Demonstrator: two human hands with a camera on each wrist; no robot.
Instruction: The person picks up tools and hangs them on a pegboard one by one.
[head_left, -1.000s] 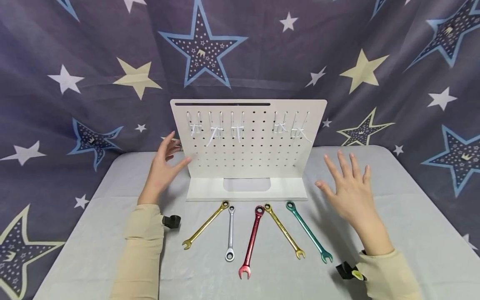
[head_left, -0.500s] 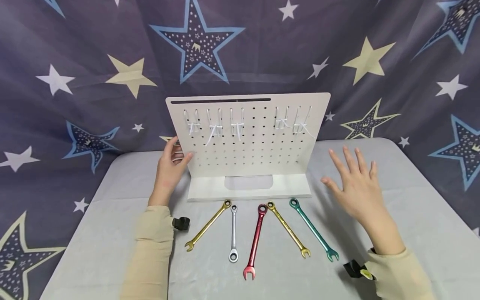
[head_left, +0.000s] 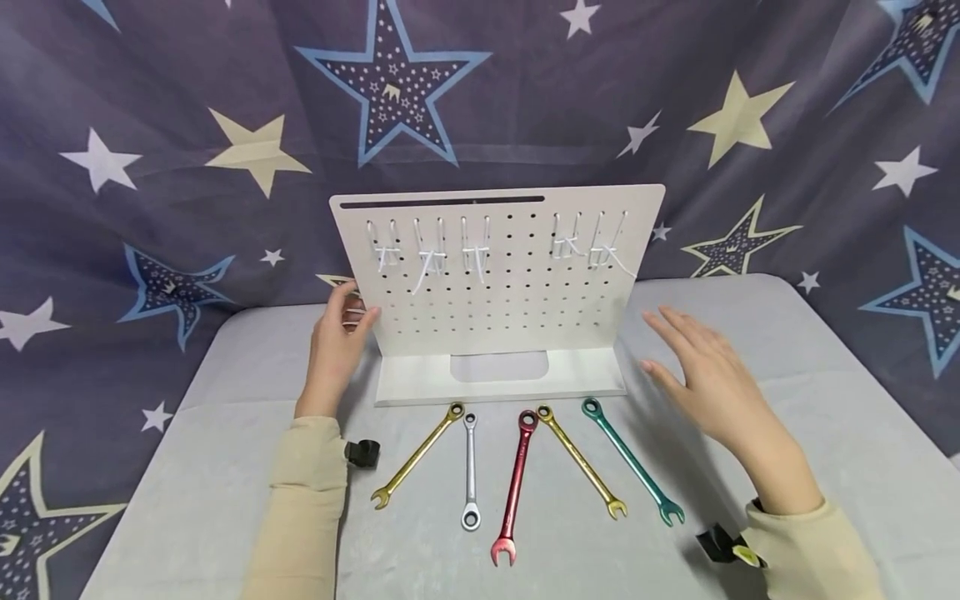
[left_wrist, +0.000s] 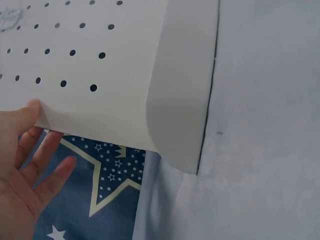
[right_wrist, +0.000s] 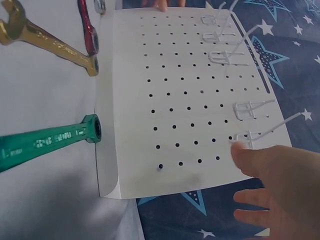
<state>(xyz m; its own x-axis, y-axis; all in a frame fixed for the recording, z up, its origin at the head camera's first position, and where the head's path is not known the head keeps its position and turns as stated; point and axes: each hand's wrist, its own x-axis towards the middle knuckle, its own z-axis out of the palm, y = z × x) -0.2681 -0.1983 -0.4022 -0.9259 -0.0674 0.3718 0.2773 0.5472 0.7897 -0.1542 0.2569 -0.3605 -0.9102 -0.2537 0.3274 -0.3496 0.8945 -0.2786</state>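
A white pegboard (head_left: 495, 308) stands upright on its base, with several white wire hooks (head_left: 476, 250) along its upper part. My left hand (head_left: 334, 350) holds the board's left edge, thumb on the front face and fingers behind it. In the left wrist view the thumb (left_wrist: 31, 112) presses near the edge, and some fingers spread below. To the right of the board my right hand (head_left: 708, 375) hovers over the table, fingers extended, holding nothing. Its thumb overlaps the board in the right wrist view.
In front of the base lie a gold wrench (head_left: 416, 458), a silver wrench (head_left: 470, 471), a red wrench (head_left: 515, 492), another gold wrench (head_left: 581, 462) and a green wrench (head_left: 632, 460). A star-patterned curtain (head_left: 525, 100) hangs behind the grey-covered table (head_left: 202, 483).
My left hand has moved right and taken hold of the board's left edge. The board has turned slightly. My right hand has rotated, its spread fingers drawing together toward the board.
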